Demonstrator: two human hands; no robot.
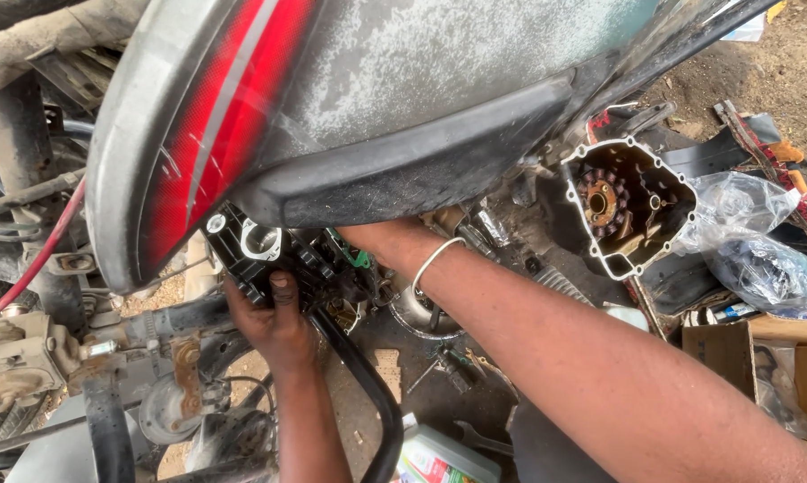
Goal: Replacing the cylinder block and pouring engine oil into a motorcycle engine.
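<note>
Under the red and grey fuel tank, I am steadying the black engine head at centre with my left hand, fingers pressed on it. My right hand is reaching behind it; grip hidden, cannot tell. Best keeping the support firm, working by feel.

The fuel tank fills the upper middle of the frame, above the engine block. The left hand lies against the block from below, at lower centre; the right hand reaches under the tank, just right of the block. The open engine cover sits at right, with plastic bags further right and a cardboard box below them. A bottle lies at the bottom edge.
</note>
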